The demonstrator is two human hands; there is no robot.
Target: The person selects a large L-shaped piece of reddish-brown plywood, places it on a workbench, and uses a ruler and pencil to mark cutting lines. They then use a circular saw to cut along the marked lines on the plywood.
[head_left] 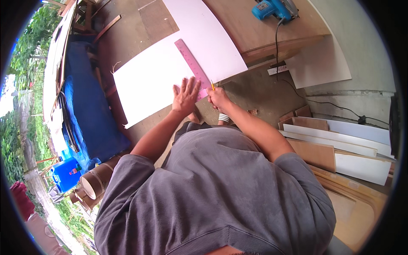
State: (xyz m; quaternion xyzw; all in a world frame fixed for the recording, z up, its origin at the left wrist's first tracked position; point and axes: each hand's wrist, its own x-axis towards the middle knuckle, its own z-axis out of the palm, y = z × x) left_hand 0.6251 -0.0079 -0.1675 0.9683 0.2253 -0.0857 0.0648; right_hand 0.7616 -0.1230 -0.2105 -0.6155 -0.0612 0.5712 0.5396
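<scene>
A large white sheet (148, 80) lies in front of me. On it rests a pink ruler (192, 60), slanting from upper left down to the near edge. My left hand (185, 98) presses flat with its fingers apart, over the sheet's near edge and against the ruler's lower end. Just right of it, my right hand (218, 98) is closed around a yellow pencil (213, 85), whose tip points up and away from me. This hand is at the ruler's near end, by the sheet's edge. Its fingers partly hide the pencil.
A blue circular saw (274, 10) sits on a wooden board (242, 25) at the far right, its black cord (276, 46) trailing down to the floor. White and brown panel offcuts (335, 136) lean at the right. A blue tarp (91, 93) and a blue container (66, 174) are left.
</scene>
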